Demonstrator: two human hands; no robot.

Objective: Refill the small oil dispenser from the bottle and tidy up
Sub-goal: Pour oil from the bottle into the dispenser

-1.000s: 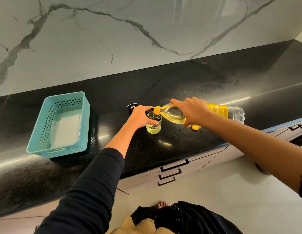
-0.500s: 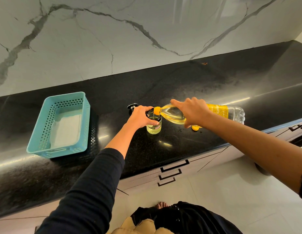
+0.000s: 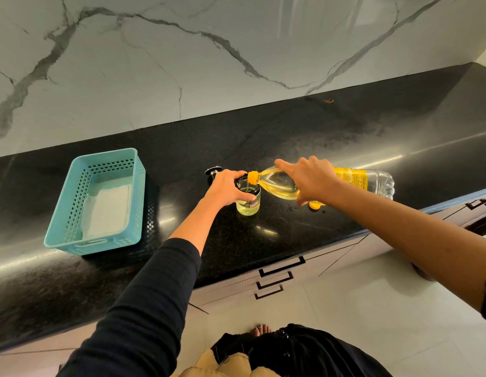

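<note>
A small glass oil dispenser [image 3: 248,204] stands open on the black counter [image 3: 290,137], partly full of pale yellow oil. My left hand [image 3: 227,187] grips it around the black rim. My right hand [image 3: 308,178] holds a clear plastic oil bottle [image 3: 367,179] with a yellow label, tipped almost flat, its yellow neck over the dispenser's mouth. A thin stream of oil runs into the dispenser. The dispenser's black pump top [image 3: 213,172] lies behind my left hand. The bottle's yellow cap [image 3: 315,205] lies on the counter under my right wrist.
A light blue perforated plastic basket [image 3: 138,191] sits on the counter at the left with a white sheet in its bottom. A marble wall rises behind the counter. Drawers with black handles [image 3: 281,270] run below the counter's front edge.
Both hands and the bottle stay where they were. Oil keeps running into the dispenser.
</note>
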